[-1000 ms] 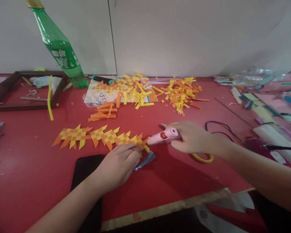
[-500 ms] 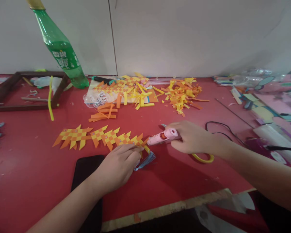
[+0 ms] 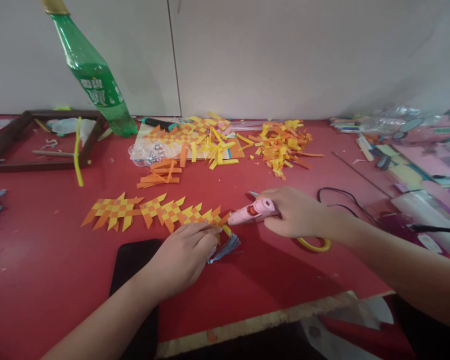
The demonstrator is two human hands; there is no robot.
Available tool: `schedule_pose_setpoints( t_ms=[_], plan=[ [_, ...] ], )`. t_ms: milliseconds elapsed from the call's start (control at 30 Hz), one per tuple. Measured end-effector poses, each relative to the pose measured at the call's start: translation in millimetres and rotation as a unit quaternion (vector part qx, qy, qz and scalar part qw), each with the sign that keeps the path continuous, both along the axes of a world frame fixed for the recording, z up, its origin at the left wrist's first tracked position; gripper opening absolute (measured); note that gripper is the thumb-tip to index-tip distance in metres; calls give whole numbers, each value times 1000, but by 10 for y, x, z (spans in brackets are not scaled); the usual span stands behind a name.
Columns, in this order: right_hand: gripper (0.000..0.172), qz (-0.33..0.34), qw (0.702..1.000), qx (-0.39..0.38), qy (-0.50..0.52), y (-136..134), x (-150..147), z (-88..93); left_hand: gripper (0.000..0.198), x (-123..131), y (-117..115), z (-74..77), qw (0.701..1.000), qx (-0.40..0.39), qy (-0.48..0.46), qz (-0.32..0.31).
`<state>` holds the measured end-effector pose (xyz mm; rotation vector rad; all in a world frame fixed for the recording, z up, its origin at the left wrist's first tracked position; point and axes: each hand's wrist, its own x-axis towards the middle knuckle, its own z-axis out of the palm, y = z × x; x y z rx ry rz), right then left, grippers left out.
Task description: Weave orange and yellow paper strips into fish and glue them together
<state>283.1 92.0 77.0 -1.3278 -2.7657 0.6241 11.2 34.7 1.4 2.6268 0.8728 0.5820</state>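
Observation:
My left hand [image 3: 189, 255] has its fingers pressed together on the tail end of a woven yellow and orange paper fish [image 3: 212, 216]. A blue tassel [image 3: 228, 247] comes out beside those fingertips. In my right hand [image 3: 294, 212] is a pink glue gun [image 3: 249, 212], its narrow end touching or very near the fish's tail. A yellow loop handle [image 3: 318, 246] and a pointed tip [image 3: 252, 193] show on either side of this hand; whether it holds them too, I cannot tell. More woven paper fish [image 3: 114, 211] lie in a row to the left.
A black phone [image 3: 135, 257] lies under my left forearm. Behind are orange strips [image 3: 159, 177], a heap of paper scraps [image 3: 281, 145], a bag of beads [image 3: 148, 154] and a green bottle [image 3: 105, 85]. A black cord [image 3: 335, 190] and craft pieces [image 3: 408, 165] are at the right.

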Motion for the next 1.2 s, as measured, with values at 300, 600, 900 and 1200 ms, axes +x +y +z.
schedule_pose_setpoints(
  t_ms=[300, 600, 900, 1200],
  plan=[
    [27, 17, 1000, 10, 9, 12, 42, 17, 21, -20, -15, -12, 1000, 14, 3, 0],
    [30, 19, 1000, -8, -18, 18, -19, 73, 20, -9, -11, -18, 1000, 15, 15, -5],
    [11, -31, 986, 24, -160, 49, -107, 325, 18, -19, -17, -39, 1000, 1, 17, 0],
    [8, -28, 981, 60, -185, 320, 660, 109, 13, -10, -46, 78, 994, -48, -93, 23]
  ],
)
